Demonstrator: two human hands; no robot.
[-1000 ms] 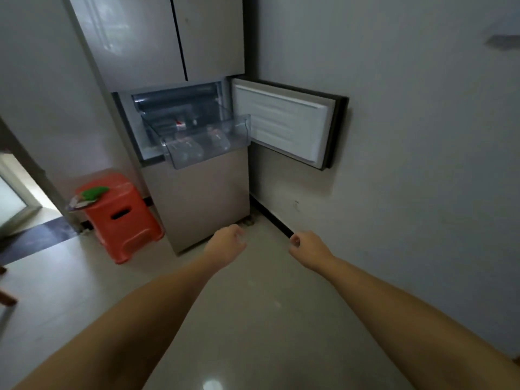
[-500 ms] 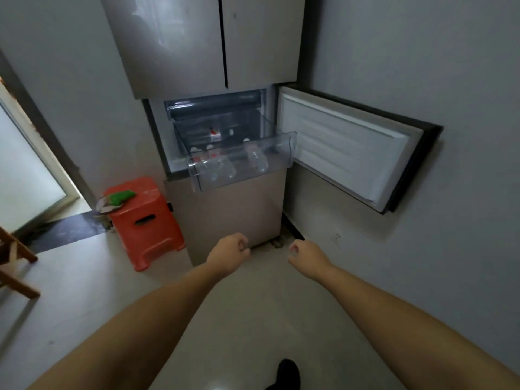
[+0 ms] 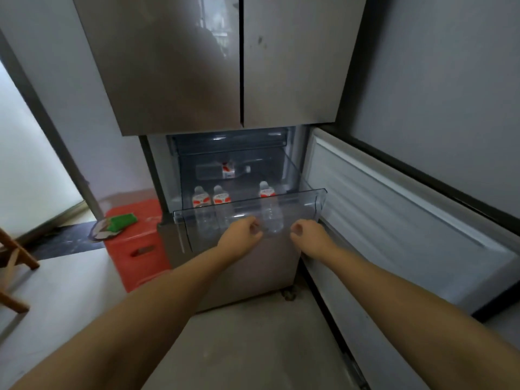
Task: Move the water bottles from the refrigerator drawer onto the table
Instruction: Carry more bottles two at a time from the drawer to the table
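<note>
Red-labelled clear water bottles [image 3: 222,199], orange-red stool [image 3: 140,249]

Both bare forearms stretch forward, roughly parallel and a little apart. The left hand [image 3: 241,234] and right hand [image 3: 309,234] are level with each other, each with its fingers loosely curled inward and gripping nothing.
</note>
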